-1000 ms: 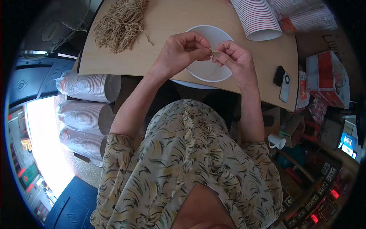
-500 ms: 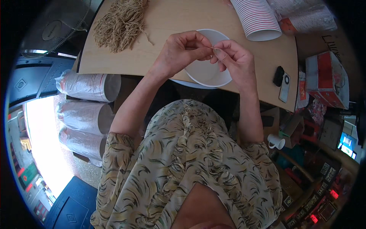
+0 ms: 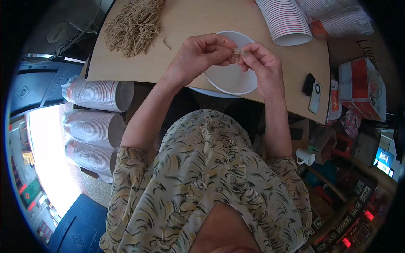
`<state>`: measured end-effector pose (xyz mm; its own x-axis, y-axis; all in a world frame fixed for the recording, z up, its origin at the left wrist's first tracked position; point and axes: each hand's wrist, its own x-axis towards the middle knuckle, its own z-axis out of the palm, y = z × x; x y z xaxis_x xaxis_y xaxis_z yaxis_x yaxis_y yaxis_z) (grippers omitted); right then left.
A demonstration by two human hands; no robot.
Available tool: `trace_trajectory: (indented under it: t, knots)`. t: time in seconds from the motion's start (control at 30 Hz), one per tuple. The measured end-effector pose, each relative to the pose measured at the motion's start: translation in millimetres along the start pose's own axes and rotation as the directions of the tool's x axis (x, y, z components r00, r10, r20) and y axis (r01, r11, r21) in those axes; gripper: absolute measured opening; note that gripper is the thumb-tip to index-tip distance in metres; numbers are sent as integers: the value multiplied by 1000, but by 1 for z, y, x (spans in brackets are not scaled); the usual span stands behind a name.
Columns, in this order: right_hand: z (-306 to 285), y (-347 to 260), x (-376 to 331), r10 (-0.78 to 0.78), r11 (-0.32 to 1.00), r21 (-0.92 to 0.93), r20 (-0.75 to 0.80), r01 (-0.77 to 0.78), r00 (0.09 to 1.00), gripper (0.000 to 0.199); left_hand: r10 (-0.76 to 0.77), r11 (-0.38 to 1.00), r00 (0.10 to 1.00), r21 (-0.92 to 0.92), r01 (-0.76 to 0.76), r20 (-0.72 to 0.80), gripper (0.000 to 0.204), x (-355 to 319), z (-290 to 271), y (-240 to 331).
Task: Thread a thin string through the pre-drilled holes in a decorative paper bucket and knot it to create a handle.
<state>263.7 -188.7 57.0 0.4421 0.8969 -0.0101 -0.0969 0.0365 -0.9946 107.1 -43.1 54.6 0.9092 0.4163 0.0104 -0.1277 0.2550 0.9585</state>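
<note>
Above a round white tub [image 3: 230,80], my left hand [image 3: 206,55] and my right hand [image 3: 261,61] meet fingertip to fingertip. Both pinch a short tan string-like strand [image 3: 236,54], which seems looped or bent between the fingers; its ends are partly hidden. The tub stands at the table's near edge, and its inside looks pale, with no contents that I can make out. To the left lies a loose heap of similar tan strands [image 3: 134,29], one of them trailing toward the tub.
A nested stack of white cups with red rims [image 3: 284,23] lies at the back right of the wooden table [image 3: 185,25], beside bagged cups [image 3: 341,21]. A remote [image 3: 315,97] and a small black object [image 3: 308,84] sit near the right edge. Bagged tubs [image 3: 93,96] stand lower left.
The strand between my fingertips now shows more clearly as a small loop. My fingers have shifted slightly, the left ones drawing back a little from the right ones.
</note>
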Motion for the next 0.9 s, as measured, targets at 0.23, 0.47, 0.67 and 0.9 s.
trace_trajectory:
  t: [0.23, 0.47, 0.67, 0.9]
  knots:
    - [1, -1, 2, -90, 996, -2, -1, 90, 996, 12, -161, 982, 984, 107, 152, 79, 35, -3, -16, 18]
    - [2, -3, 0, -74, 996, -41, 12, 75, 997, 10, -150, 973, 978, 199, 119, 148, 28, -1, -15, 18]
    - [3, -6, -2, -60, 995, -77, 4, 61, 998, 11, -138, 971, 986, 207, 118, 90, 23, -2, -12, 20]
    - [4, -4, -1, -82, 993, -82, -12, 81, 997, 9, -61, 991, 995, 122, 51, 83, 20, -4, -12, 15]
